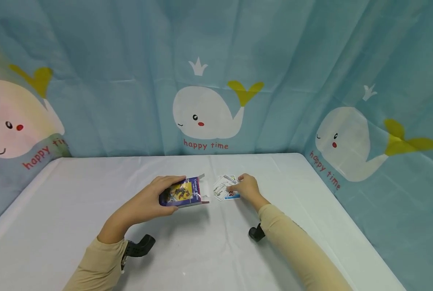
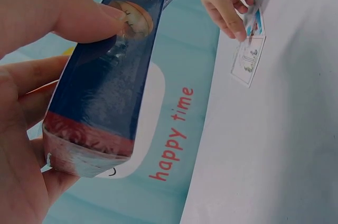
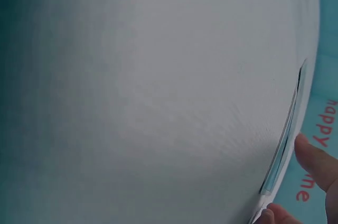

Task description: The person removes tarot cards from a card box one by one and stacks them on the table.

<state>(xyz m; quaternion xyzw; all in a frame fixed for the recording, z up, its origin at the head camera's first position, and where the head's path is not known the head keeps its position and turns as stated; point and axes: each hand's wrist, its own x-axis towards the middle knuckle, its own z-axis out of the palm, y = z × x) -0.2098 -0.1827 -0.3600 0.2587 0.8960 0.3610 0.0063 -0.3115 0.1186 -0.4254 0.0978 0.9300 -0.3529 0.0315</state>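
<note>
The fingers of the left hand point(image 1: 148, 202) grip a blue card box point(image 1: 182, 192), thumb on its near side and the others on its far side. The box is held above the worktop point(image 1: 209, 254); its right end stands open, with flaps point(image 1: 204, 199) projecting toward the right. The box interior is not visible; contents cannot be determined. The right hand point(image 1: 250, 188) is at several overlapping cards point(image 1: 221, 189) on the worktop, right of the box. Its thumb and forefinger are apart; whether they pinch a card cannot be told. This hand covers the cards' right portion, and the right wrist view shows them nearly edge-on. Black wrist devices point(image 1: 141, 245) sit below both forearms. A whale-print curtain point(image 1: 129, 109) borders the far side.
</note>
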